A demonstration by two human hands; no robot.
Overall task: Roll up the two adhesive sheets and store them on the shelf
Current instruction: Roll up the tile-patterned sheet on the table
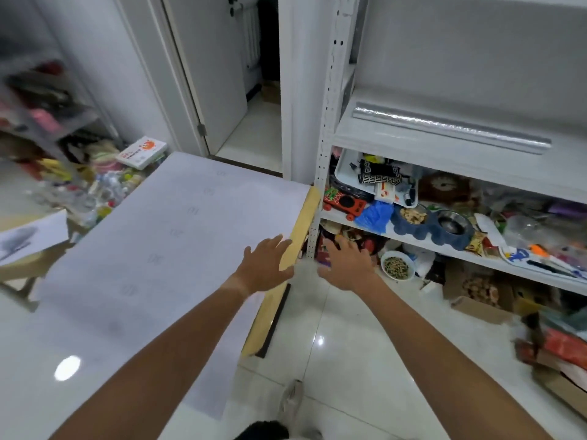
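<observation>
We see a table (305, 214) with a pale wooden edge at ten o'clock, a white adhesive sheet (165, 249) lying flat across it. At two o'clock, a white shelf (397, 144) carries one silver rolled sheet (451, 127). Its lower levels are crowded with clutter, among it a blue pet bowl (432, 225).

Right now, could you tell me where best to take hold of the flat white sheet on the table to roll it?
Probably at the white sheet's far short edge by the shelf, both hands spread along it: it lies flat and long, so rolling toward you suits.
</observation>
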